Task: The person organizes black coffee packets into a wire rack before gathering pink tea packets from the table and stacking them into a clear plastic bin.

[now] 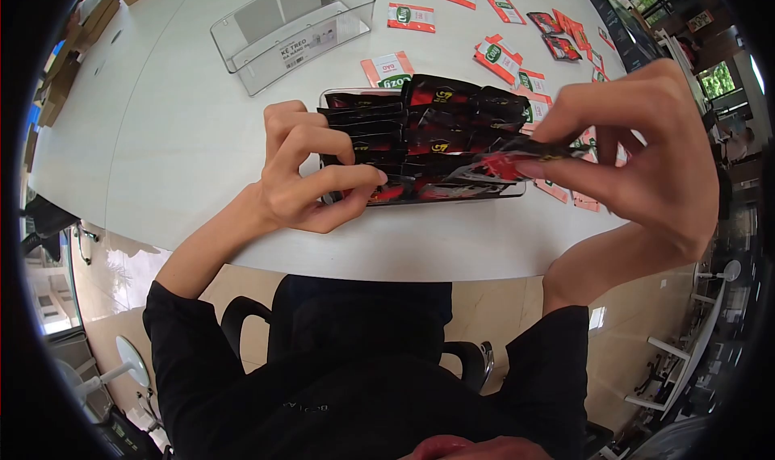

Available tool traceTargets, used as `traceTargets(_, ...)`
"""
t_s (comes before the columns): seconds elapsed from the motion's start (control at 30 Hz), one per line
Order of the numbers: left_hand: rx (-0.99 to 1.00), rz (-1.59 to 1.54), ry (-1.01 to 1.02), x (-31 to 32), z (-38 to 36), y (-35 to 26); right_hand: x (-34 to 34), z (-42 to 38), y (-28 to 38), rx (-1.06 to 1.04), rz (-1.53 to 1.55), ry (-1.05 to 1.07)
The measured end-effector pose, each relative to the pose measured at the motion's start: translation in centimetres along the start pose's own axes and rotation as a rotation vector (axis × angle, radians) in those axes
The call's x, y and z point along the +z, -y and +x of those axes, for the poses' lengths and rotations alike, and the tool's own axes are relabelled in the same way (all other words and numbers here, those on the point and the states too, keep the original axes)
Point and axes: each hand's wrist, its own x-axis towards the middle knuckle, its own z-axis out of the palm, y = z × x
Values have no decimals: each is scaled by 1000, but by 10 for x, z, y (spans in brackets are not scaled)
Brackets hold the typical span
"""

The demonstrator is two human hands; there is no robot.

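Observation:
Near the table's front edge stands a clear container packed with rows of upright black packets. My left hand rests at its left end, fingers curled against the black packets; whether it grips one is hidden. Between thumb and fingers of my right hand is a black and red packet, tilted over the right side of the container. Orange and white packets lie loose behind and beside the right hand, one of them just behind the container.
An empty clear plastic holder with a printed label stands at the back left of the white table. More black and red packets lie at the back right. Cardboard boxes are at the far left.

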Motion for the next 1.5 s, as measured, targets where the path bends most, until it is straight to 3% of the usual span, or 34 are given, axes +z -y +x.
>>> traceTargets(0.37, 68, 102, 7, -1, -5, -5, 34, -33, -32, 228, 11, 100)
traceTargets(0.4, 71, 104, 10, 0, -4, -6, 37, -35, -33, 217, 132, 65)
traceTargets(0.53, 142, 155, -36, 2, -3, -6, 52, -40, -43, 120, 149, -48)
traceTargets(0.73, 84, 143, -6, 2, -5, -6, 67, -36, -37, 255, 74, 176)
traceTargets(0.87, 89, 125, 4, 3, -7, -6, 84, -41, -38, 305, -47, 162)
traceTargets(0.97, 87, 146, 19, 1, -6, -8, 77, -43, -46, 233, 70, 125)
traceTargets(1.03, 101, 133, 15, 0, -6, -6, 57, -47, -49, 321, 397, 147)
traceTargets(1.1, 110, 109, 6, 1, -8, -5, 49, -64, -77, 107, 439, -208)
traceTargets(1.17, -45, -96, -27, -1, -9, 0, 58, -70, -98, 463, 529, -751)
traceTargets(1.23, -102, -145, -16, -2, -10, 1, 72, -65, -138, 577, 404, -829)
traceTargets(1.3, -439, -386, -237, 8, -16, 6, 99, -71, -174, 645, 307, -765)
traceTargets(1.37, -497, -406, -215, 10, -14, 10, 132, -85, -215, 709, 212, -695)
traceTargets(1.43, -866, -586, -261, 16, -8, 9, 164, -100, -257, 678, -204, -496)
traceTargets(1.5, -935, -634, -224, 20, -11, 16, 184, -94, -269, 753, -261, -526)
